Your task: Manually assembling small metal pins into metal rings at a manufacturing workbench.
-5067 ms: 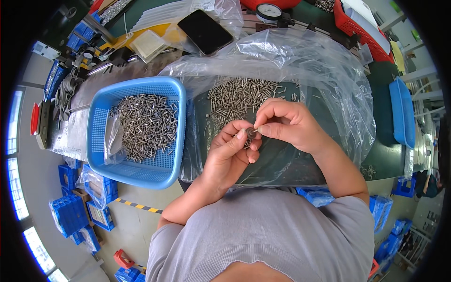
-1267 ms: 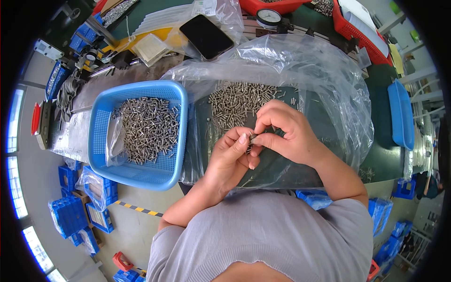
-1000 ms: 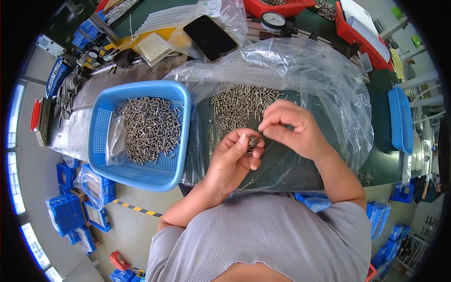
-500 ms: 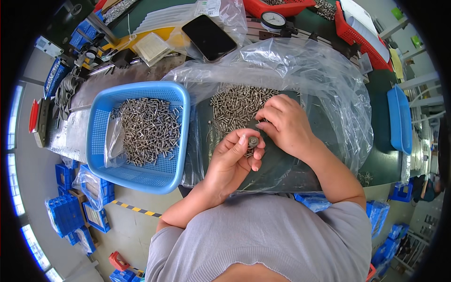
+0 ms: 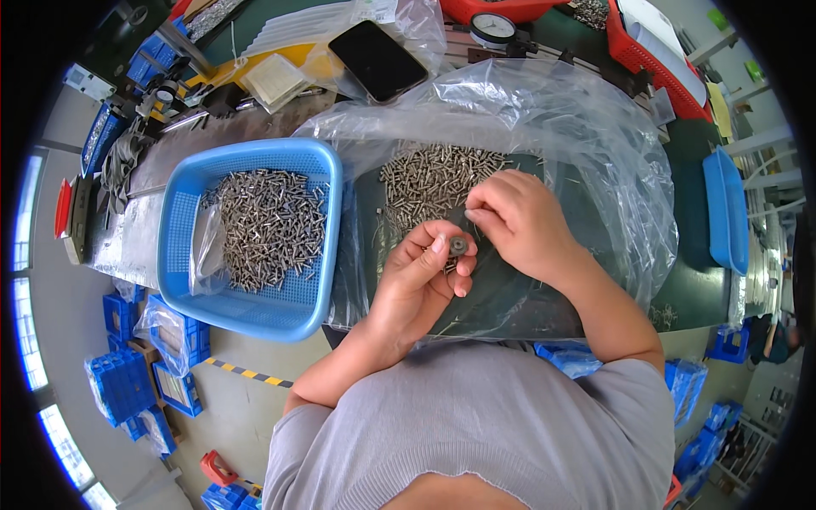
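My left hand (image 5: 418,274) is closed around a small round metal piece with a hole (image 5: 458,246), held between thumb and fingers, its face turned up. Just right of it, my right hand (image 5: 523,223) has thumb and forefinger pinched together; whatever may be between the tips is too small to make out. Beyond both hands lies a pile of small metal pins (image 5: 429,180) on a clear plastic bag (image 5: 608,208). To the left, a blue plastic basket (image 5: 333,238) contains many more such pins (image 5: 268,229) and a small clear bag (image 5: 206,255).
A black phone (image 5: 378,61) lies on plastic at the back, beside a flat clear case (image 5: 274,82). Behind the pile stands a dial gauge (image 5: 493,30) on a metal fixture. Red baskets (image 5: 654,64) and a blue tray (image 5: 724,208) line the right side.
My right hand's fingertips have drawn slightly up and away from the round metal piece. My left hand keeps its hold. The whole view has shifted a little.
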Tool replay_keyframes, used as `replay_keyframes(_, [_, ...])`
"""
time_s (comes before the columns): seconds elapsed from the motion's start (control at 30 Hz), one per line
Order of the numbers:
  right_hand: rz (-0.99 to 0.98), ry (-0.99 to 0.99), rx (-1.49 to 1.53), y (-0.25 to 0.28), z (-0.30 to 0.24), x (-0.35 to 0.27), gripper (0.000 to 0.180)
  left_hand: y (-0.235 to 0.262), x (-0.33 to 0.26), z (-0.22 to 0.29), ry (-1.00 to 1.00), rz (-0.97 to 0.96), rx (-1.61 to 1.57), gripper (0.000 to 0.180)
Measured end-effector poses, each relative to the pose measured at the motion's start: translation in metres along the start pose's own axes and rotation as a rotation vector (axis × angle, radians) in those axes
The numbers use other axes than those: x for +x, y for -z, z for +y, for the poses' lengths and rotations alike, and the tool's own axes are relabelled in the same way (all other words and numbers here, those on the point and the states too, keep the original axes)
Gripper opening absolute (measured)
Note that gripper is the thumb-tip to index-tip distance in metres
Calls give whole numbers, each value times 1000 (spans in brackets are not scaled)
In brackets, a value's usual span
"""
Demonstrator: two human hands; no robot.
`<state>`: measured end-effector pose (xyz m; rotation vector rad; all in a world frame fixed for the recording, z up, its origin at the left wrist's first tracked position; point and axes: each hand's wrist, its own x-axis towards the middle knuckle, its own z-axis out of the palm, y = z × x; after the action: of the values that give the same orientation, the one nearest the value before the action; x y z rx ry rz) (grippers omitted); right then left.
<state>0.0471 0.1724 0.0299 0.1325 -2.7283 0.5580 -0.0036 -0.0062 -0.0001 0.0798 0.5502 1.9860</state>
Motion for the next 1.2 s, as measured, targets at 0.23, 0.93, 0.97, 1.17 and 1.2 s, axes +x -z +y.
replay_keyframes(0.23, [-123, -429, 1122, 11, -11, -6, 8, -1, 0, 0, 1, 21, 8, 16])
replay_keyframes(0.93, [-77, -219, 824, 12, -10, -2, 19, -1, -1, 2, 9, 42, 52, 23])
replay_keyframes(0.97, [-80, -146, 804, 8, -9, -2, 18, -3, -1, 2, 28, 57, 57, 23])
replay_keyframes(1.17, [-64, 5, 701, 10, -8, -1, 18, 0, -2, 1, 70, 50, 64, 23])
replay_keyframes(1.2, [-66, -34, 733, 12, -9, -1, 18, -2, -2, 1, 67, 58, 56, 23])
